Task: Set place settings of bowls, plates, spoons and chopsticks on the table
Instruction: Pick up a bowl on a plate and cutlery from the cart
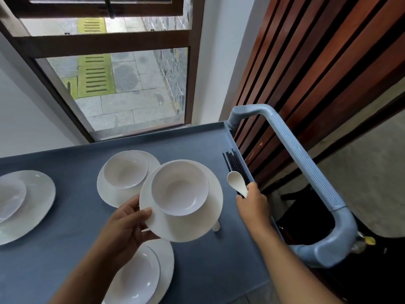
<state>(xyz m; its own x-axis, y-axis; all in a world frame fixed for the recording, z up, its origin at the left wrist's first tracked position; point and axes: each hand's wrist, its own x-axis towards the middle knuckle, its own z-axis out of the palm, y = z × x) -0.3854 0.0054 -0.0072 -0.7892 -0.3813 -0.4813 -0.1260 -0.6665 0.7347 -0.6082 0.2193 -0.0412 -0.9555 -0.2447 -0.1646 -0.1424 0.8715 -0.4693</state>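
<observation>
My left hand (128, 222) grips the left rim of a white plate (186, 224) lifted above the blue-grey cart top (65, 249); a white bowl (179, 187) sits in it. My right hand (252, 202) holds a white spoon (237, 183) together with black chopsticks (234, 164) near the cart's right edge. Another spoon's handle end (216, 227) pokes out from under the lifted plate. Three more plate-and-bowl sets rest on the cart: one behind (126, 170), one at the left edge (28, 202), one below my left wrist (140, 275).
The cart has a raised rim and a pale blue tubular handle (306, 172) on its right side. A window (122, 69) lies beyond the cart's far edge. Dark red wooden slats (317, 62) stand to the right.
</observation>
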